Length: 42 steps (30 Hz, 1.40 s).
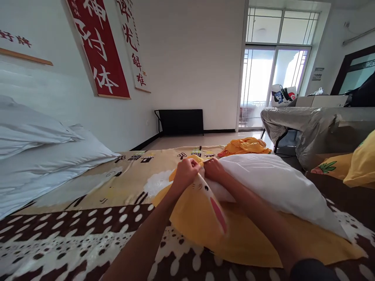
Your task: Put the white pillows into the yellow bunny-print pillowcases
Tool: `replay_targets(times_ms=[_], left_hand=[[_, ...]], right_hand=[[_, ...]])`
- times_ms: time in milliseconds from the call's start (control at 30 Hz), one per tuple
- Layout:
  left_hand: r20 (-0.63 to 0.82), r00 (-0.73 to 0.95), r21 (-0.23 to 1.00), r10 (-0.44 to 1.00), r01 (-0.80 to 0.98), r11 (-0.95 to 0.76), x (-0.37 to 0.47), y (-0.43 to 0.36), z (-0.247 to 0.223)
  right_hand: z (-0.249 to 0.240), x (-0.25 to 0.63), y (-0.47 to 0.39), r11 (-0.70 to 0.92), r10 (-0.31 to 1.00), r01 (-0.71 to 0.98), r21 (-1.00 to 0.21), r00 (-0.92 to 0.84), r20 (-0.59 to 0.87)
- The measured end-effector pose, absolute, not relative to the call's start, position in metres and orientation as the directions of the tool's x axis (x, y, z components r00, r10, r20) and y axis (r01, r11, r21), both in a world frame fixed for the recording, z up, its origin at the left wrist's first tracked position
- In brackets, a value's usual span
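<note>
A yellow pillowcase point(193, 214) with a printed white rabbit face and a pink ear lies on the patterned bed cover. My left hand point(186, 171) is closed, pinching the pillowcase's gathered far edge. Close beside it, my right hand point(213, 169) is also closed on the yellow edge, at the left end of a white pillow point(269, 175). Whether a corner of the pillow is in its fingers too, I cannot tell. The pillow lies on top of part of the yellow cloth, its white surface bare. My right forearm crosses in front of the pillow.
White pillows point(38, 144) are piled at the left. Crumpled yellow cloth point(246, 146) lies at the bed's far edge. At the right are yellow pillows point(361, 164) and a plastic-covered table point(316, 117). A black folded frame point(181, 121) leans against the back wall.
</note>
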<state>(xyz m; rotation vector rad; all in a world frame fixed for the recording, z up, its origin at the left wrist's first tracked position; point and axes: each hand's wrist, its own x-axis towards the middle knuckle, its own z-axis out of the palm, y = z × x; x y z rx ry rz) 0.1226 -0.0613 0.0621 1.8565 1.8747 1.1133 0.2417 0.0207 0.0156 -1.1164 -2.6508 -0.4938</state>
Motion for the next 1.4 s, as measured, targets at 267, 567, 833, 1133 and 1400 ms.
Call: replay_targets(times_ms=[267,567,833,1133,1400], left_hand=[[0.146,-0.141,0.586,0.979,0.810,0.029,0.070,-0.053,0.042],[0.083,-0.015,0.138,0.996,0.990,0.003,0.092,-0.059,0.027],[0.117,-0.044,-0.086,0.992,0.995,0.054,0.103,-0.058,0.011],[0.118,0.667,-0.240,0.736,0.739,-0.630,0.096,-0.070,0.026],[-0.089,0.694,-0.342,0.714,0.652,-0.677,0.098,-0.099,0.007]], right_hand=[[-0.004,0.263,-0.030,0.809,0.468,0.556,0.188,-0.804,0.366],[-0.032,0.275,-0.060,0.890,0.344,0.374,0.261,-0.926,0.155],[-0.030,0.279,-0.044,0.848,0.443,0.493,0.195,-0.861,0.250],[-0.019,0.289,0.000,0.737,0.658,0.675,-0.020,-0.712,0.245],[-0.023,0.292,0.012,0.768,0.629,0.637,-0.069,-0.729,0.272]])
